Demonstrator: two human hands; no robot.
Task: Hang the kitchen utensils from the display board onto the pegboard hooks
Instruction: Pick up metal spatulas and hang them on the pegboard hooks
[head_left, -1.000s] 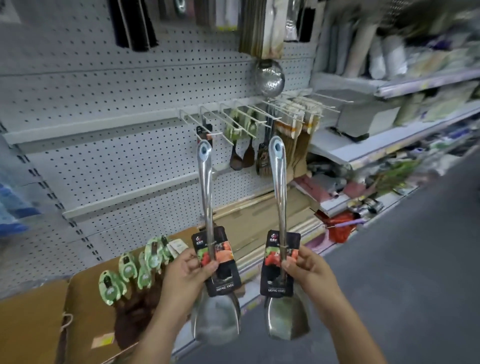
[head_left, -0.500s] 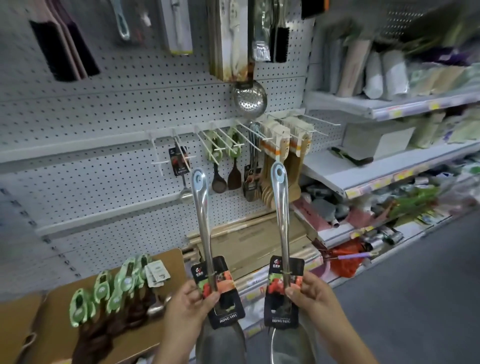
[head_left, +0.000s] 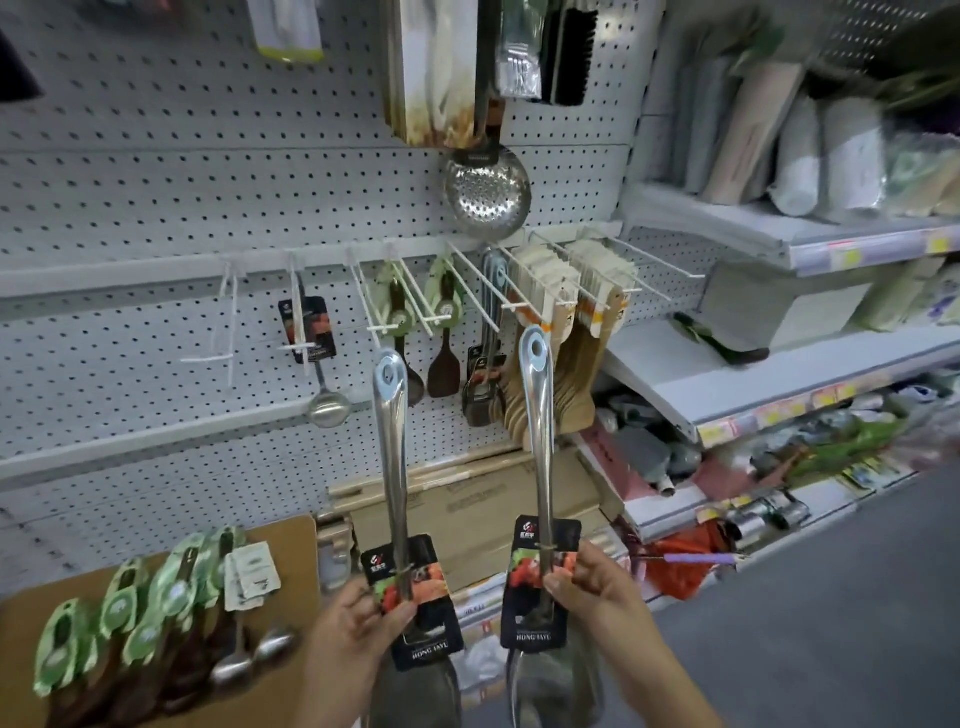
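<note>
I hold two steel spatulas upright, handles up, each with a hanging hole at the top and a black label card. My left hand (head_left: 358, 623) grips the left spatula (head_left: 392, 447) at its card. My right hand (head_left: 597, 587) pinches the right spatula (head_left: 537, 415) at its card. Both blades run off the bottom edge. Ahead is the white pegboard (head_left: 156, 197) with a row of white wire hooks; one hook (head_left: 226, 322) at the left is bare, the one beside it carries a steel ladle (head_left: 322, 384). Both handle tips are below the hooks.
A brown display board (head_left: 291, 561) at lower left holds several green-carded wooden utensils and steel ladles. Wooden spoons (head_left: 566, 364) and dark spatulas crowd the right hooks. A skimmer (head_left: 487, 192) hangs above. Stocked shelves (head_left: 779, 244) stand at right, cardboard boxes below.
The view has tilted up and moved closer to the pegboard, so the hooks sit lower and larger in frame. Both hands still hold the spatulas upright, now lower in the frame.
</note>
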